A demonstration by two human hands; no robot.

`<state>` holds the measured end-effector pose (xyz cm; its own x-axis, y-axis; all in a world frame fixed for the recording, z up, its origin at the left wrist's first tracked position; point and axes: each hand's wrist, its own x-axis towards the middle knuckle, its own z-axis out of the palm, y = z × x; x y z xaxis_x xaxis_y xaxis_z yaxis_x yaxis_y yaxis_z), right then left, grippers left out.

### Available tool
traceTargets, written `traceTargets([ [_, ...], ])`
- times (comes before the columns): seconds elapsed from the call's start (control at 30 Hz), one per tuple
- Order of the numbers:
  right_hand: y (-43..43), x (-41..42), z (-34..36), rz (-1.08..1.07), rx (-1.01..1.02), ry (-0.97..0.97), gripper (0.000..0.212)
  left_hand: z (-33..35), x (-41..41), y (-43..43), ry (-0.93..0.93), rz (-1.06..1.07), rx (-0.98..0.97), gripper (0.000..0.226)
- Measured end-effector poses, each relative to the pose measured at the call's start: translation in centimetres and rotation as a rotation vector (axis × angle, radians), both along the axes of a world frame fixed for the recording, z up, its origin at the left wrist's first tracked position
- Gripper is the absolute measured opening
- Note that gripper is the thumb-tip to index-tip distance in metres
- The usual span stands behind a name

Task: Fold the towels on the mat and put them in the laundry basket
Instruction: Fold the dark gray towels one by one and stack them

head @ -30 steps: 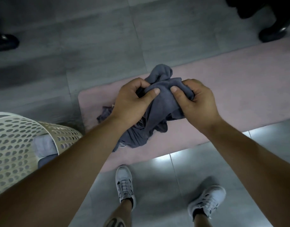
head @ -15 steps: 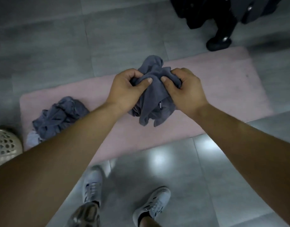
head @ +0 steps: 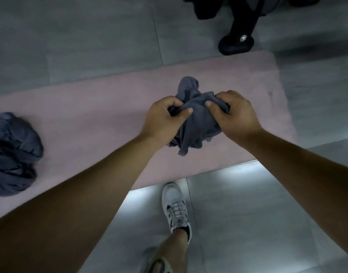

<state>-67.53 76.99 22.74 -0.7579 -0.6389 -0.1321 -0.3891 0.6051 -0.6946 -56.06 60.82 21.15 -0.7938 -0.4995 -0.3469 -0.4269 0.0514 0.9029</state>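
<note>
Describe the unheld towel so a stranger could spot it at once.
Find the long pale pink mat on the grey tiled floor. At its left end lies a crumpled blue-grey cloth towel in a loose heap. Unlike the similar towel gripped by the left hand and right hand, nothing touches it.

No readable text, label, brand or number shows anywhere.

One head-worn wide-angle view, steeply down and forward, close over the pink mat [head: 102, 107] and grey floor [head: 90, 36].
</note>
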Motion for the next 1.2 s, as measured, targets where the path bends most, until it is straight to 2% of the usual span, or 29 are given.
traceTargets([
  [0.3,5.4,-7.1,-12.4,0.047,0.132,0.031,0.018,-11.3,-6.1,6.1,-0.128,-0.061,-0.115,0.012],
  [0.4,5.9,-7.6,-18.0,0.048,0.156,-0.078,0.012,-15.5,-6.8,6.4,-0.227,-0.102,-0.219,0.012],
  [0.57,6.2,-8.5,-26.6,0.206,0.159,-0.248,0.019,-22.7,-7.6,6.1,-0.46,-0.119,-0.347,0.017],
  [0.67,7.3,-9.9,-29.5,0.228,0.148,-0.34,0.026,-25.8,-8.3,6.0,-0.556,-0.174,-0.353,0.012],
  [0.77,8.3,-13.4,-31.9,0.18,0.121,-0.235,0.029,-27.8,-9.7,6.0,-0.575,-0.259,-0.395,0.005],
  [0.87,9.0,-18.3,-34.2,0.081,0.2,-0.003,0.029,-29.0,-11.7,6.4,-0.508,-0.23,-0.414,0.035],
  [0.97,9.2,-22.1,-35.9,-0.063,0.384,-0.038,0.041,-29.8,-14.3,7.3,-0.445,-0.277,-0.532,0.036],
  [1.03,9.2,-23.9,-37.2,-0.066,0.428,-0.112,0.046,-30.3,-16.1,7.9,-0.437,-0.312,-0.49,0.033],
  [1.1,8.9,-25.2,-38.2,0.018,0.465,-0.133,0.046,-30.9,-17.5,8.4,-0.436,-0.295,-0.404,0.022],
  [1.2,8.6,-26.3,-38.3,0.151,0.548,-0.148,0.024,-32.1,-18.6,8.8,-0.491,-0.252,-0.267,0.013],
])
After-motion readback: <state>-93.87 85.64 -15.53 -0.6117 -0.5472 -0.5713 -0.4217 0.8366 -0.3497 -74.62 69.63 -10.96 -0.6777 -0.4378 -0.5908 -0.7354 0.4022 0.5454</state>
